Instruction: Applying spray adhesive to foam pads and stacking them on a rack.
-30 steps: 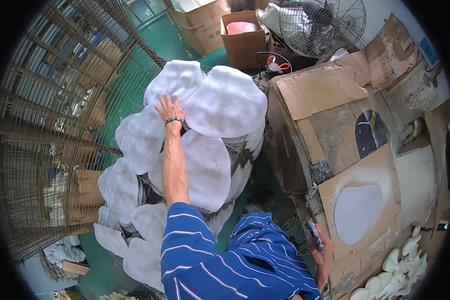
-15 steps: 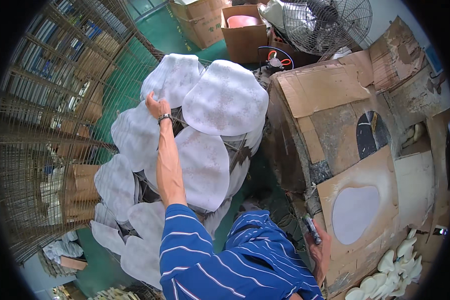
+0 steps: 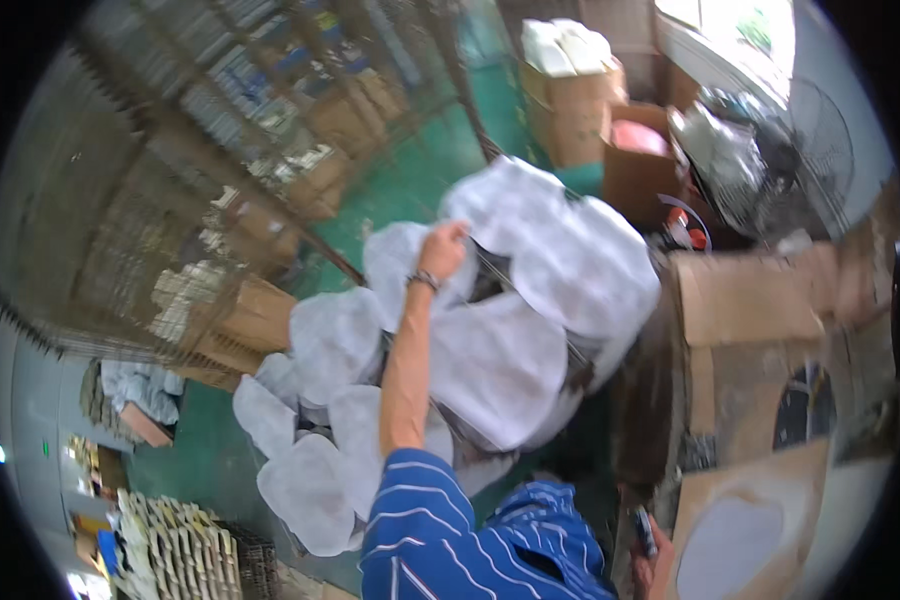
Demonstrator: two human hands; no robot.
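My left hand [image 3: 445,250] reaches out over a wire rack covered with pale grey, rounded sheets. Its fingers are curled at the border between a far sheet [image 3: 510,205] and a left-hand sheet [image 3: 395,262]; blur hides what they grip. Close to its right lie another large sheet [image 3: 590,265] and a middle sheet [image 3: 495,370], both faintly mottled. My right hand [image 3: 650,575], low at the right, is closed around what looks like a metal spray gun [image 3: 646,532]. Beside it, one pale flat piece [image 3: 732,550] lies on a cardboard panel [image 3: 805,500] with whitish marks around it.
Tall wire-mesh shelving [image 3: 220,190] curves along the left. Cardboard boxes [image 3: 570,115] stand at the back, near a caged fan [image 3: 815,140]. A cardboard-topped bench [image 3: 750,300] runs down the right. Stacked cream-coloured pieces [image 3: 175,550] are at the lower left.
The view has swung left, so the rack and bench appear further right and lower. My left hand stays among the far sheets. My right hand still holds the spray gun beside the bench.
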